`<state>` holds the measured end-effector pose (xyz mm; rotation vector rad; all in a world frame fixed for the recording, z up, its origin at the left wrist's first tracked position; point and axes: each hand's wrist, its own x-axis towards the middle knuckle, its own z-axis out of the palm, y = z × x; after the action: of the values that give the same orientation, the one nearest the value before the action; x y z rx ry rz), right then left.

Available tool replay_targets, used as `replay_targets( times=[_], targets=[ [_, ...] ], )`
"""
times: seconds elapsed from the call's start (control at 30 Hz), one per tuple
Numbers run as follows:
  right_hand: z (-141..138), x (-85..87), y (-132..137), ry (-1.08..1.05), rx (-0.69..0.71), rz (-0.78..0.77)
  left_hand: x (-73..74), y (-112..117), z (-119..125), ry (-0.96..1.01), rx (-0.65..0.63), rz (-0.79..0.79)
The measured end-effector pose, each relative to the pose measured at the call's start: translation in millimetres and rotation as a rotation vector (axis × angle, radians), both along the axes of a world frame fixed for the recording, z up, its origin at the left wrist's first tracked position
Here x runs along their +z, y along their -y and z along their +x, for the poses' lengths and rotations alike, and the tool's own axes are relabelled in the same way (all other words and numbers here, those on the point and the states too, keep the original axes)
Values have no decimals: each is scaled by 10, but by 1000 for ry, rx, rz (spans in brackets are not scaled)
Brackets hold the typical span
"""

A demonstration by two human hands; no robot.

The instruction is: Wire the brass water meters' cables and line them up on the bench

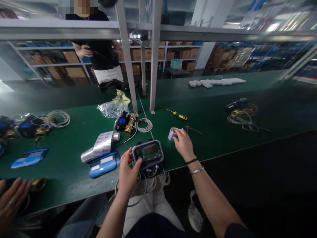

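My left hand (128,172) grips the left side of an open meter housing (148,153) at the table's front edge. A green circuit board and a small grey display show inside the housing. Grey cables (146,185) hang from it below the edge. To the right, my right hand (183,142) has its fingers closed on a small whitish roll (171,135) that looks like tape. Pliers (194,130) lie just beyond that hand, and a yellow-and-black screwdriver (180,115) is farther back. Left of the housing are a blue handheld device (105,165) and a silver label roll (102,143).
A meter with brass fitting (123,122) and coiled cable sits behind the label roll, near a clear plastic bag (112,108). Metal posts (153,66) rise from the table. Another person's hand (13,198) is at lower left; a standing person (99,53) is across the table.
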<state>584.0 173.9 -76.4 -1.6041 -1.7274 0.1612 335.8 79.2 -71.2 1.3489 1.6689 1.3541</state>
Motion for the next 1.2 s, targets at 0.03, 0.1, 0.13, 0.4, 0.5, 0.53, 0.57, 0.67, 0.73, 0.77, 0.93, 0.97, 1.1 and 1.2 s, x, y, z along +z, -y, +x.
replay_targets(
  times=[0.03,0.1,0.13,0.4,0.5,0.53,0.57,0.67,0.73,0.77,0.93,0.97,1.1,1.2],
  targets=[
    [-5,24,-47,17,10,-26,19,47,2,-55,38,25],
    [-34,100,-17,-31,26,-5,75,156,-6,-147,112,91],
    [-58,155,60,-111,54,32,114,213,-13,-177,139,123],
    [-427,555,1110,-529,518,237,566,444,113,-46,-231,240],
    [-525,548,1301,-358,608,292,661,458,176,52,-393,197],
    [-541,544,1342,-319,615,290,673,470,183,103,-416,158],
    [-550,544,1376,-301,606,284,675,485,183,149,-417,125],
    [-567,587,1438,-360,479,331,641,539,159,159,-333,138],
    [-599,642,1444,-378,423,384,607,570,139,94,-278,192],
    [-626,669,1436,-354,430,392,593,582,130,73,-267,212],
    [-772,691,1351,-210,450,258,558,623,72,48,-247,215],
    [-784,662,1338,-209,446,216,552,629,52,44,-247,205],
    [-774,456,1300,-261,433,110,498,645,-25,35,-247,186],
    [-776,301,1297,-405,459,15,437,658,-39,48,-257,195]
  ],
)
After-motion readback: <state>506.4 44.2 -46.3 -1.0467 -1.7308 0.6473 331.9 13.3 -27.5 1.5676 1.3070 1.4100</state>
